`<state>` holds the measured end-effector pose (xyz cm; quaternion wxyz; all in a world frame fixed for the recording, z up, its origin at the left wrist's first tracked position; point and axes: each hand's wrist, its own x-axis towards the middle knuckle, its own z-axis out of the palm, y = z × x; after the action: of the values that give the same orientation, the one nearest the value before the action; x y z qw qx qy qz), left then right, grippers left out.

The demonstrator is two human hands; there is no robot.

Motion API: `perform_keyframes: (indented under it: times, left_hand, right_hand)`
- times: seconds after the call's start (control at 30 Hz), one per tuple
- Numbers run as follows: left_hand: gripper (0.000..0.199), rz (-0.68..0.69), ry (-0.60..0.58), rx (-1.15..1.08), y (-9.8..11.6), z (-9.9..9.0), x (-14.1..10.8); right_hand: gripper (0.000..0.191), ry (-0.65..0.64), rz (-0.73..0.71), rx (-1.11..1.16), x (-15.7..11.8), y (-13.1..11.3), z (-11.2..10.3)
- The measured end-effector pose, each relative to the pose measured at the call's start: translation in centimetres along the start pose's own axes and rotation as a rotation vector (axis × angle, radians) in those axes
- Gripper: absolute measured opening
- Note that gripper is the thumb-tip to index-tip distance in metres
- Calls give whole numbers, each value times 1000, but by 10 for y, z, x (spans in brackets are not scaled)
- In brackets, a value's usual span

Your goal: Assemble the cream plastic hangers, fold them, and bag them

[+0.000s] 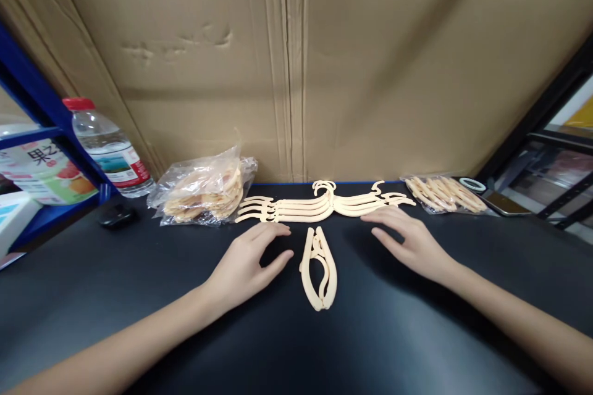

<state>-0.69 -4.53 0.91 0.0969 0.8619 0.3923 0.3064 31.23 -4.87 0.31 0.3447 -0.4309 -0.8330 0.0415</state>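
Observation:
A cream folding clothes hanger lies folded on the black table, its two arms together and its hook tucked between them. My left hand is just left of it, thumb and fingers apart and holding nothing. On the other side my right hand hovers with thumb and fingers spread, also bare. Its fingertips come close to a row of unfolded cream hangers laid out behind; whether they touch, I cannot tell. The hooks of that row point toward the cardboard.
A clear bag of hangers sits back left, a flatter bag back right beside a phone. A water bottle and a dark object stand left. Cardboard walls the rear; shelf frames flank both sides.

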Motion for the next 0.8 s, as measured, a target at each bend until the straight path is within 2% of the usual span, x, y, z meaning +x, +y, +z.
perform_keyframes:
  times: [0.13, 0.23, 0.5, 0.8]
  left_hand:
    - [24, -25, 20, 58, -12, 1, 2]
    - [25, -37, 11, 54, -13, 2, 3]
    - [24, -26, -3, 56, -9, 2, 2]
    - [22, -33, 37, -17, -1, 2, -1]
  right_hand:
    - [27, 48, 46, -125, 3, 40, -4]
    - [29, 18, 38, -158, 3, 53, -1]
    - [25, -53, 19, -198, 3, 51, 3]
    - [15, -55, 43, -93, 5, 49, 4]
